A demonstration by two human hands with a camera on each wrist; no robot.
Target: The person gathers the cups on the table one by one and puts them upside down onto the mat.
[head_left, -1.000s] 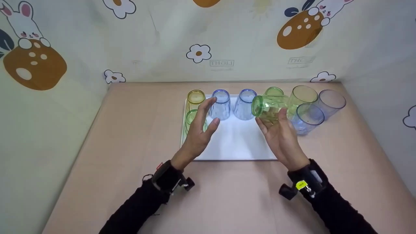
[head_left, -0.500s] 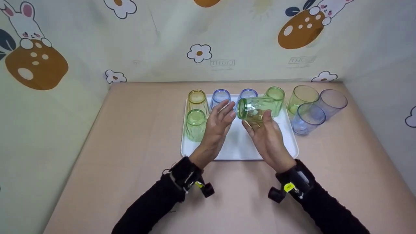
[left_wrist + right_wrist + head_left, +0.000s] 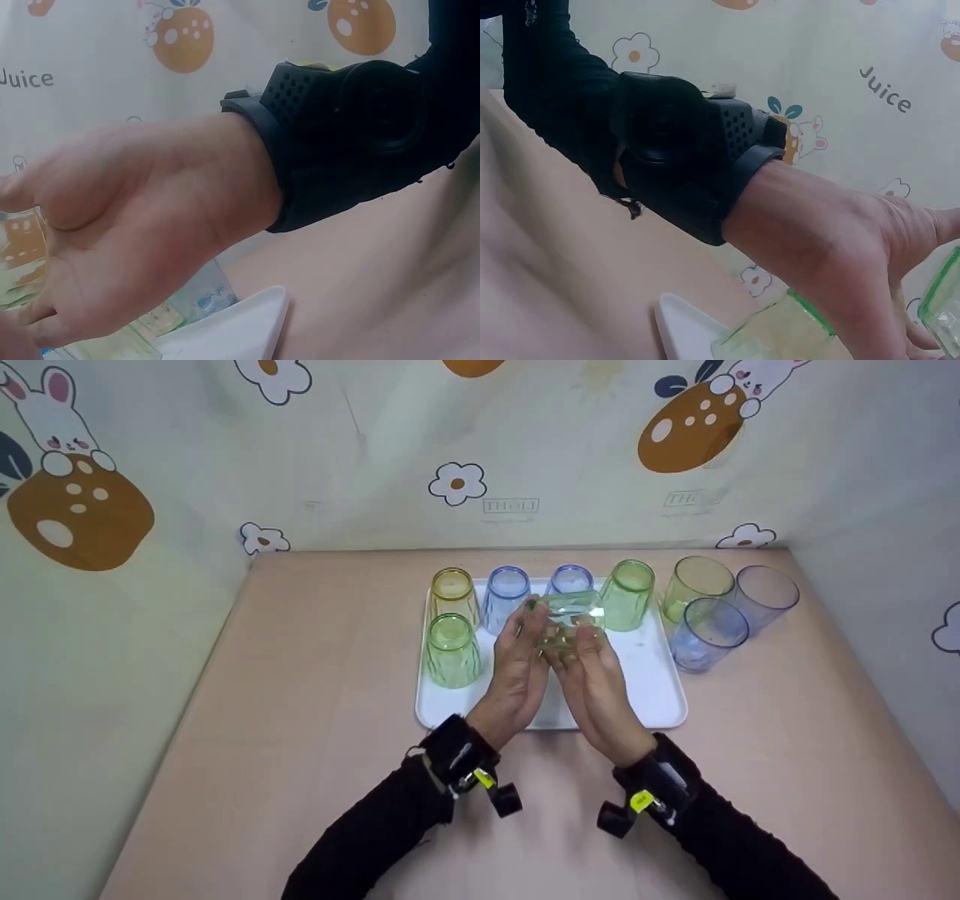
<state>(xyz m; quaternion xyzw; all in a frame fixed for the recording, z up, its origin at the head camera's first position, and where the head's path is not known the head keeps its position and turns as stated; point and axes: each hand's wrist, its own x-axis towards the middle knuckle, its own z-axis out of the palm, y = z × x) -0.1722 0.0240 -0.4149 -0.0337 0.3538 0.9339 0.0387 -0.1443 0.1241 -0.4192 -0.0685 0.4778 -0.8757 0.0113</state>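
Observation:
Both hands hold a green drinking glass (image 3: 574,611) lying sideways above the white tray (image 3: 660,697). My left hand (image 3: 514,679) grips its thick base end, thumb on the near side. The right hand (image 3: 596,686) holds the other end, thumb along the side and fingers beneath. In the right wrist view part of the held glass (image 3: 943,300) shows by the fingers. Upside down on the tray stand a yellow glass (image 3: 454,596), two blue glasses (image 3: 506,600), a green glass (image 3: 628,596) at the back right and another green glass (image 3: 453,652) at the left.
Right of the tray, upright on the table (image 3: 300,697), are a yellow-green glass (image 3: 697,589), a purple glass (image 3: 766,594) and a blue glass (image 3: 709,637). A patterned wall covering (image 3: 375,472) rises behind the table and on both sides.
The right hand has carried the green glass leftward from the tray's right side. My left hand has moved right, from open beside the tray's left glasses, and taken hold of its base.

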